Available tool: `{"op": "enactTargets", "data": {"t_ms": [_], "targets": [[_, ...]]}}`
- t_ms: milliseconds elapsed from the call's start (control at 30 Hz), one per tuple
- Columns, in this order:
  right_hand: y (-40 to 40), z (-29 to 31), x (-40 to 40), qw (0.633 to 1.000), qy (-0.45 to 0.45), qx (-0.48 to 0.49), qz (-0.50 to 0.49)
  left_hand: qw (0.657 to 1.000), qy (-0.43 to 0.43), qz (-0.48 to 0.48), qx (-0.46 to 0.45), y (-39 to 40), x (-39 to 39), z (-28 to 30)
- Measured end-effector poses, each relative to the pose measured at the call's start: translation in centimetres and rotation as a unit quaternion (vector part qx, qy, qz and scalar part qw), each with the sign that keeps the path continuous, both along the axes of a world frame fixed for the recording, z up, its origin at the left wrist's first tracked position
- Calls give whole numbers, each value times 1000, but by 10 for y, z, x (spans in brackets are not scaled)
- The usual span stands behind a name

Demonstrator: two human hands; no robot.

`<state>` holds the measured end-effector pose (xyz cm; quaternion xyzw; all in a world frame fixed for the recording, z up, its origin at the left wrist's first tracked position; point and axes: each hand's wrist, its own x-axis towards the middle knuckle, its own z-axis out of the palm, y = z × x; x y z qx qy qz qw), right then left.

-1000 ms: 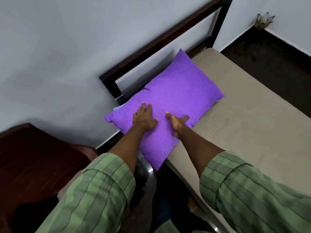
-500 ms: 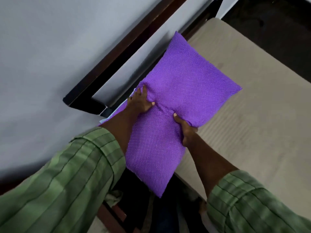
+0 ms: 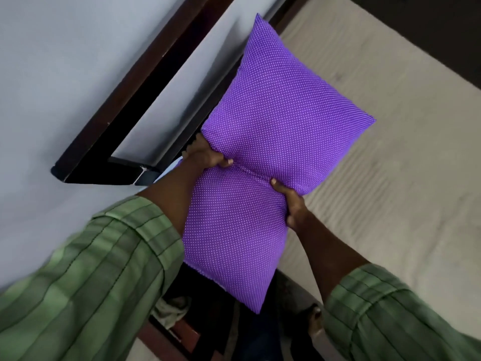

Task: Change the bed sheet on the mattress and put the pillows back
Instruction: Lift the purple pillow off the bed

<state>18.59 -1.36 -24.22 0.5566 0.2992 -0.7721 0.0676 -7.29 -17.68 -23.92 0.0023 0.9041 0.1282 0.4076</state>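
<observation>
— Where is the purple pillow now?

— I see it at the head edge of the mattress, beside the dark headboard; its near corner hangs past the side edge.

— And the hands?

— My left hand grips its middle from the wall side, and my right hand pinches the opposite side. A crease runs between them.

Headboard blocks left; bare mattress open on right.
</observation>
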Motion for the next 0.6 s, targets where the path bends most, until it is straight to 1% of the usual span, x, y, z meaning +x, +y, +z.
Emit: {"op": "enactTargets", "data": {"t_ms": [33, 100, 200, 233, 300, 367, 467, 533, 600], "targets": [[1, 8, 3, 1000, 0, 0, -2, 1000, -1, -5, -2, -3, -2, -10], [1, 21, 12, 1000, 0, -6, -5, 999, 18, -30, 1, -5, 4, -10], [5, 37, 32, 1000, -3, -18, -6, 993, 75, -83, 24, 6, 41, 56], [8, 42, 41, 1000, 6, -20, -4, 991, 90, -96, 31, 12, 59, 87], [17, 54, 63, 1000, 24, -8, -2, 988, 110, -105, 34, 26, 93, 135], [27, 79, 85, 999, 47, -10, 0, 983, 139, -118, 28, 38, 124, 171], [43, 130, 131, 996, 83, -5, 13, 977, 171, -120, 35, 56, 179, 211], [55, 148, 164, 995, 101, -16, -3, 977, 174, -121, 32, 69, 214, 234], [70, 163, 201, 994, 105, -4, -7, 975, 184, -123, 22, 85, 257, 260]]}}
